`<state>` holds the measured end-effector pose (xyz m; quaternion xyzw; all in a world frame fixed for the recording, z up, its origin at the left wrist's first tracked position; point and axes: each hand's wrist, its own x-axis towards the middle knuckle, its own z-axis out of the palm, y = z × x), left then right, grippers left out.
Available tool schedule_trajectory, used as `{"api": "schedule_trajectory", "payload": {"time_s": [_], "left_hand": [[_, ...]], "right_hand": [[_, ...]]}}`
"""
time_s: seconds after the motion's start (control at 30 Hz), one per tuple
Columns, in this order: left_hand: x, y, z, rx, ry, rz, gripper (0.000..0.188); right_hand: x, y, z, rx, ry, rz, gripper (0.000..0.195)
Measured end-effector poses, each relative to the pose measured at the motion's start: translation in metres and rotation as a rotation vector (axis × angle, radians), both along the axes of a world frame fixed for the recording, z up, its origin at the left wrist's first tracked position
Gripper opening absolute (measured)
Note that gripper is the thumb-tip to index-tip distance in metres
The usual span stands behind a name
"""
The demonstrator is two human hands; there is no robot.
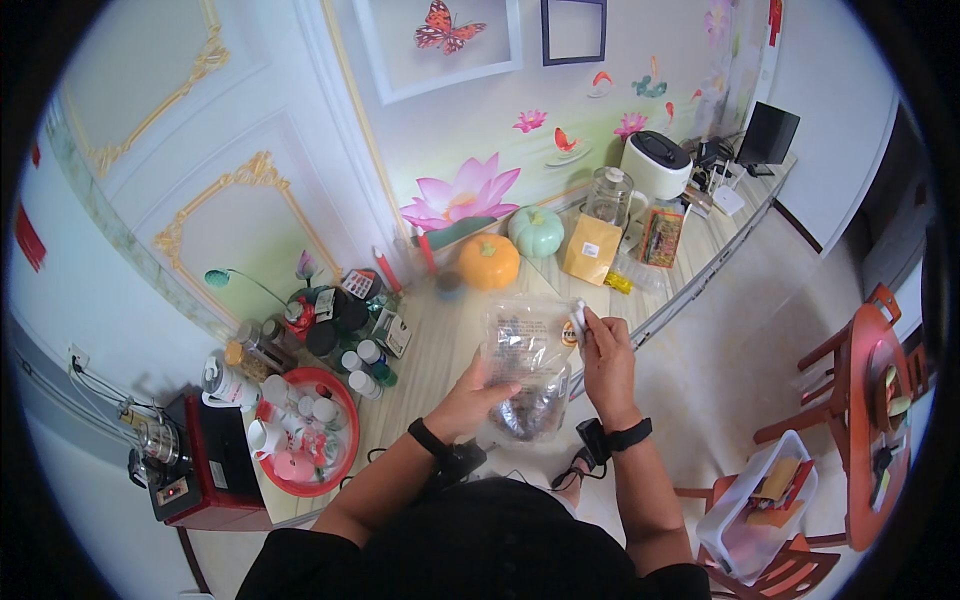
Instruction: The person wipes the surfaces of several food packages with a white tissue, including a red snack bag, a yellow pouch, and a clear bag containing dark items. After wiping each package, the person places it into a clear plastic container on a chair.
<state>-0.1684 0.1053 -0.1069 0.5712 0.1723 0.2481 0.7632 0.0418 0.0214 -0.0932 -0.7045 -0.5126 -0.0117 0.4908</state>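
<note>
A clear plastic bag point(525, 352) with printed writing and dark contents in its lower part is held up in front of my body. My left hand point(472, 397) grips its left side, the thumb lying across the front. At the upper right corner of the bag, my right hand point(609, 367) pinches a small white item point(578, 319), perhaps a clip or folded tissue. Whether those fingers also hold the bag's edge is hard to tell. The fingers of my left hand behind the bag are hidden.
Beyond the bag on the counter point(442, 341) stand an orange pumpkin ornament point(489, 262), a green one point(536, 232) and a brown paper pouch point(592, 250). Left are a red round tray point(346, 465) of cups and several jars point(322, 341). A plastic bin point(724, 536) is at lower right.
</note>
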Motion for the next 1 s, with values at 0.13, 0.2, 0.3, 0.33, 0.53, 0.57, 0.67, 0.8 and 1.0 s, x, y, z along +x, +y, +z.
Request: {"api": "schedule_trajectory", "payload": {"time_s": [0.13, 0.2, 0.3, 0.33, 0.53, 0.57, 0.67, 0.8, 1.0], "left_hand": [[0.006, -0.001, -0.003, 0.035, -0.024, 0.035, 0.082], [0.007, -0.001, -0.005, 0.039, -0.022, 0.053, 0.083], [0.007, 0.003, -0.010, 0.040, -0.023, 0.066, 0.083], [0.006, 0.004, -0.009, 0.041, -0.022, 0.067, 0.083], [0.003, 0.000, -0.003, -0.001, -0.016, 0.054, 0.081], [0.003, 0.000, -0.002, -0.034, -0.015, 0.038, 0.081], [0.002, -0.009, 0.017, -0.102, -0.068, -0.009, 0.076], [0.000, -0.007, 0.019, -0.123, -0.132, -0.020, 0.074], [-0.003, 0.003, 0.003, -0.083, -0.077, 0.065, 0.077]], "right_hand": [[-0.020, 0.001, 0.009, 0.120, -0.053, 0.114, 0.037], [-0.029, -0.002, 0.008, 0.111, -0.068, 0.173, 0.040], [-0.049, -0.012, 0.002, 0.053, -0.205, 0.291, 0.047], [-0.056, -0.015, 0.004, 0.055, -0.259, 0.306, 0.050], [-0.029, -0.003, 0.018, 0.131, -0.388, 0.104, 0.043], [-0.019, 0.001, 0.019, 0.173, -0.384, 0.079, 0.043], [0.009, 0.008, 0.015, 0.062, -0.087, 0.089, 0.041], [0.004, 0.002, 0.021, 0.048, 0.044, 0.238, 0.036], [-0.019, -0.017, 0.014, 0.061, -0.096, 0.329, 0.047]]}}
